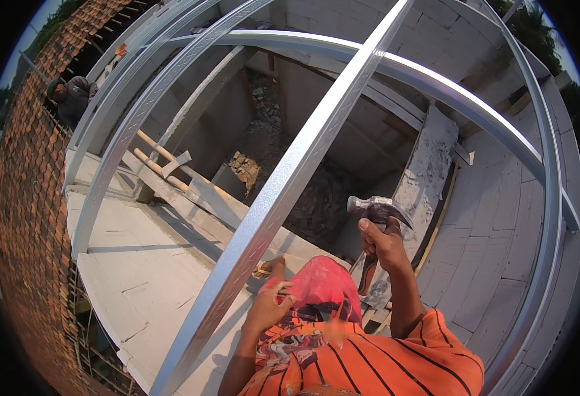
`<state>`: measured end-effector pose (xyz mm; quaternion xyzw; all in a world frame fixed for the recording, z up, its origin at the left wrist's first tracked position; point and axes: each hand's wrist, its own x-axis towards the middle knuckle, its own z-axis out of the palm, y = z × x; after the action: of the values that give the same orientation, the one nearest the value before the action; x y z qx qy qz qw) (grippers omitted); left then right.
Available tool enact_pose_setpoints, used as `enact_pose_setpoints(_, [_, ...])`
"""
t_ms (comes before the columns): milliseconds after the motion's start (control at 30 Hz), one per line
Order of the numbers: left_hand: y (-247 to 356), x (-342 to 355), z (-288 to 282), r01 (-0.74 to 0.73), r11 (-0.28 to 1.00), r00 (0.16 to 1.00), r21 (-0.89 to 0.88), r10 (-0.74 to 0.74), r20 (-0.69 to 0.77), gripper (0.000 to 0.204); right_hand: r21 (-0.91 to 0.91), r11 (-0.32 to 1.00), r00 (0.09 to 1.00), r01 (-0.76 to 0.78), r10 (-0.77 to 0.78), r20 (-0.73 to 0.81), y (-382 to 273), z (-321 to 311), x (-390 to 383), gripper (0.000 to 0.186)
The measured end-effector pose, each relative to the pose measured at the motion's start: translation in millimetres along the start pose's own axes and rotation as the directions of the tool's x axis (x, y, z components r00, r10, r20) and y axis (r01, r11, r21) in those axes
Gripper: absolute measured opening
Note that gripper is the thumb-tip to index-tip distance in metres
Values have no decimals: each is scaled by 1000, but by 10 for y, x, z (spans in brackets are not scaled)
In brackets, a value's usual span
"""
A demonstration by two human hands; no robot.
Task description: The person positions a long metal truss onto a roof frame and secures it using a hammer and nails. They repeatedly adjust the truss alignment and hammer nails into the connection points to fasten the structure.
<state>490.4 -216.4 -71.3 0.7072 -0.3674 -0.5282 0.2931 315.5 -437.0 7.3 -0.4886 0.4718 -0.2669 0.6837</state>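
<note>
In my right hand (385,244) is a claw hammer (369,274), gripped high on its dark handle. The metal head is up above my fist, over the deep room below. My left hand (268,309) lies low, beside the red cloth (323,280) over my lap. Its fingers are curled together, and whatever they may hold is too small to make out. A silver metal roof beam (290,178) slants across in front of me, passing just left of my left hand.
Several more silver beams (461,89) arch over pale block walls (131,290). Deep below lies rubble (244,168). Wooden poles (171,173) cross the left side of the opening. At far left are a tiled roof (32,218) and another person (72,99).
</note>
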Motion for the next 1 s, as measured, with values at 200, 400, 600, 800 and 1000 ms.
enact_pose_setpoints(200, [-1909,80,312,390,863,827,-322,-482,-289,33,-219,939,932,-267,193,-307,1982,-956,134,35])
enact_pose_setpoints(400, [-3200,-378,164,770,600,446,-219,-750,-488,33,45,676,604,-736,684,-408,3956,-1513,-533,20])
enact_pose_setpoints(600, [-4197,-453,-10,885,462,415,50,-738,-532,24,173,365,289,-915,890,-352,5402,-1473,-1400,14])
enact_pose_setpoints(800, [-4755,-159,-208,851,492,425,-182,-850,-311,22,241,172,72,-955,923,-377,5821,-1161,-1902,15])
enact_pose_setpoints(1000, [-4872,-257,-434,852,504,516,139,-767,-382,24,184,140,43,-973,891,-452,5786,-989,-1612,15])
